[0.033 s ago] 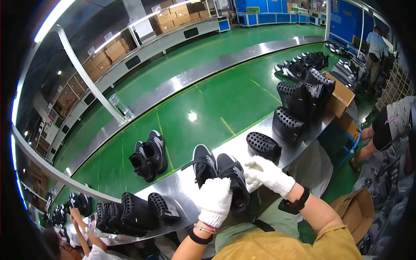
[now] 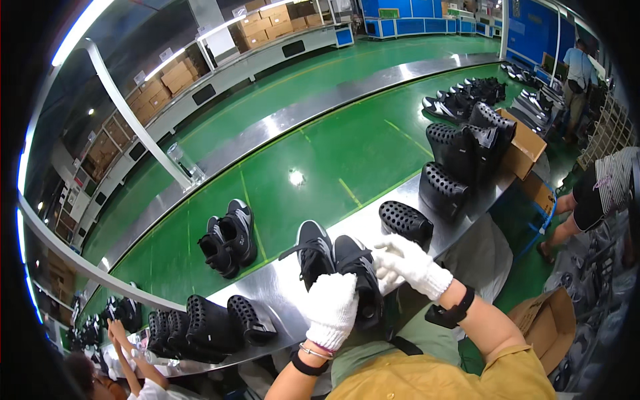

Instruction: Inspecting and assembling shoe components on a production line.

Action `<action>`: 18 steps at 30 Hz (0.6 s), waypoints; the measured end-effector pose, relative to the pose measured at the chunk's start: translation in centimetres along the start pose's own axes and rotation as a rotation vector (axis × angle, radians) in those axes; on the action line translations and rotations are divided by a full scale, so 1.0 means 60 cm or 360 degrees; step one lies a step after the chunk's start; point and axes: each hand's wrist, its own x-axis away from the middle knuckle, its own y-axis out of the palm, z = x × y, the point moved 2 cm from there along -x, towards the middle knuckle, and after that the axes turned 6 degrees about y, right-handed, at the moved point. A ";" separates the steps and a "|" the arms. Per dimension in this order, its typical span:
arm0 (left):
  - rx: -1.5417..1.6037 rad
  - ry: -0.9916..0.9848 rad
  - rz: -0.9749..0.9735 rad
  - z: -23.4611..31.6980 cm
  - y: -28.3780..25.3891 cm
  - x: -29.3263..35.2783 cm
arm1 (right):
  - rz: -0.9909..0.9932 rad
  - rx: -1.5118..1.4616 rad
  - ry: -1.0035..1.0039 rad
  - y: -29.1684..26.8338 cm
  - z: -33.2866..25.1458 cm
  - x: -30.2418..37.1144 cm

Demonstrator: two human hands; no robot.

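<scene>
Two dark grey and black sneakers stand side by side in front of me, toes away: the left sneaker point(image 2: 315, 247) and the right sneaker point(image 2: 353, 260). A black lace crosses the right one toward my right hand. My left hand point(image 2: 332, 308), in a white knit glove, is closed over the heel end of the left sneaker; its fingertips and anything in them are hidden. At the outer side of the right sneaker is my right hand point(image 2: 410, 265), also gloved, with fingers curled in; what they pinch is too small to make out. A black perforated shoe form point(image 2: 405, 223) lies just beyond it.
Another sneaker pair point(image 2: 230, 237) stands on the green belt point(image 2: 293, 147). Black boot-shaped forms point(image 2: 210, 327) line the metal ledge point(image 2: 267, 287) at left, with more forms point(image 2: 445, 190) at right. Cartons point(image 2: 523, 147) and a person point(image 2: 597, 193) are at right; another person's hands point(image 2: 117, 330) are at lower left.
My right hand has shifted very slightly up and left beside the right sneaker. My left hand and the sneakers stay almost where they were.
</scene>
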 end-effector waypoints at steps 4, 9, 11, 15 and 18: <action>0.0065 -0.0031 0.0069 -0.001 0.000 0.005 | 0.0024 -0.0027 -0.0085 0.035 -0.015 -0.029; 0.0120 -0.0087 0.0230 -0.012 0.000 0.033 | 0.0034 -0.0109 0.0027 0.014 0.008 -0.018; 0.0104 -0.0127 0.0263 -0.014 0.004 0.042 | 0.0049 -0.0144 0.0050 0.009 0.028 0.002; 0.0089 -0.0160 0.0318 -0.009 0.007 0.042 | 0.0115 -0.0389 0.0161 0.020 0.086 0.034; 0.0059 -0.0178 0.0284 -0.005 0.007 0.039 | 0.0167 -0.0620 0.0267 0.044 0.115 0.045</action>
